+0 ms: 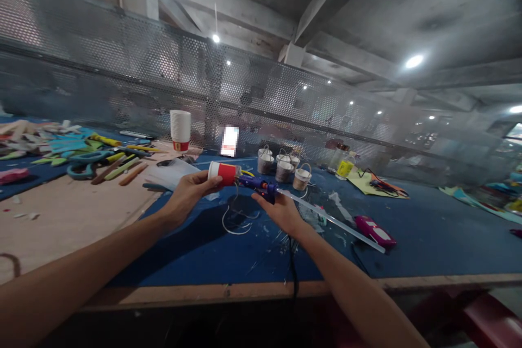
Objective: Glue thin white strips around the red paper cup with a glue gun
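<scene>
A red and white paper cup [227,174] lies sideways in my left hand [191,191], its open end hidden from clear view. My right hand [282,211] grips a blue glue gun [258,182], whose nozzle end is at the cup's right side; whether they touch is unclear. From the gun's back a long clear glue stick [334,221] sticks out down to the right. Below the cup, a loop of white cord [236,232] rests on the blue table cover [261,261].
Small handled buckets [283,169] stand behind my right hand. Stacked paper cups [180,128] are at the back left, near scissors [84,169] and markers [122,167]. To the right are a magenta device [374,230], a yellow-labelled bottle [345,166] and yellow sheets [375,184]. A perforated metal screen [253,92] runs behind.
</scene>
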`<state>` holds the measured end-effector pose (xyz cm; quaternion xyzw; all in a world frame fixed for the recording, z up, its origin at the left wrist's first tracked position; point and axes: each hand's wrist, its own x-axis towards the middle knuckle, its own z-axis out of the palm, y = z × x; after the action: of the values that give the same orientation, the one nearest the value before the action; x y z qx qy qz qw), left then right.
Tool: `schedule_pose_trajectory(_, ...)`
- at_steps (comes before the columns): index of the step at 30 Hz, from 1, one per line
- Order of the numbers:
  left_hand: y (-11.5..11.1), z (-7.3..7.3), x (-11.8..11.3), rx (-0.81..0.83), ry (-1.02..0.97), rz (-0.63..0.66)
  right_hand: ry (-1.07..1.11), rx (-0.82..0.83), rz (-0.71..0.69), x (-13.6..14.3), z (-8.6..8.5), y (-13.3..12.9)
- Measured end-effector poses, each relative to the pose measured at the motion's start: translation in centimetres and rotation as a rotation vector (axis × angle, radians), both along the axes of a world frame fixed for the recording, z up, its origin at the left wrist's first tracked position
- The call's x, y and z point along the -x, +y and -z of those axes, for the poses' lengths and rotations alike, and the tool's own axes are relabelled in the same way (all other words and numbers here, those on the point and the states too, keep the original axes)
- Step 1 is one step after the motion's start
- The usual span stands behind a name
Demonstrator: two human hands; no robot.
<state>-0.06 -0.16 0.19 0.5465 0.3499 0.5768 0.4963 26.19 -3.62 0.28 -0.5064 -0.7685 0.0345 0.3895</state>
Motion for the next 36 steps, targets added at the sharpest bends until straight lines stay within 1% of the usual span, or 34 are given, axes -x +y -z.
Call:
schedule_pose_trajectory(9, -0.06, -0.2, 0.04, 0.009, -0.019, -0.003, -0.034, 0.011, 0.0, -0.1, -0.23, -0.21)
schedule_pose_trajectory(12, -0.02, -0.2, 0.03, 0.003, -0.017, -0.003, -0.058, 0.017, 0.027, -0.05, -0.29, -0.3)
schedule_pose_trajectory(16, -0.12, -0.22, -0.02, -0.001, -0.021, 0.005, -0.083, 0.023, 0.053, -0.07, -0.07, -0.2)
schedule_pose_trajectory(20, -0.27, -0.33, -0.05, -0.001, -0.028, 0.005, -0.109, -0.009, 0.074, -0.15, 0.2, -0.08)
schedule_pose_trajectory(27, -0.42, -0.63, -0.13, -0.012, -0.04, 0.012, -0.126, -0.017, 0.05, -0.09, -0.04, -0.24)
schedule_pose_trajectory(32, -0.68, -0.87, -0.19, -0.01, -0.04, -0.002, -0.131, -0.005, 0.07, 0.1, -0.27, -0.55)
schedule_pose_trajectory(36, -0.64, -0.85, -0.14, -0.015, -0.044, 0.007, -0.135, -0.009, 0.075, 0.11, -0.1, -0.52)
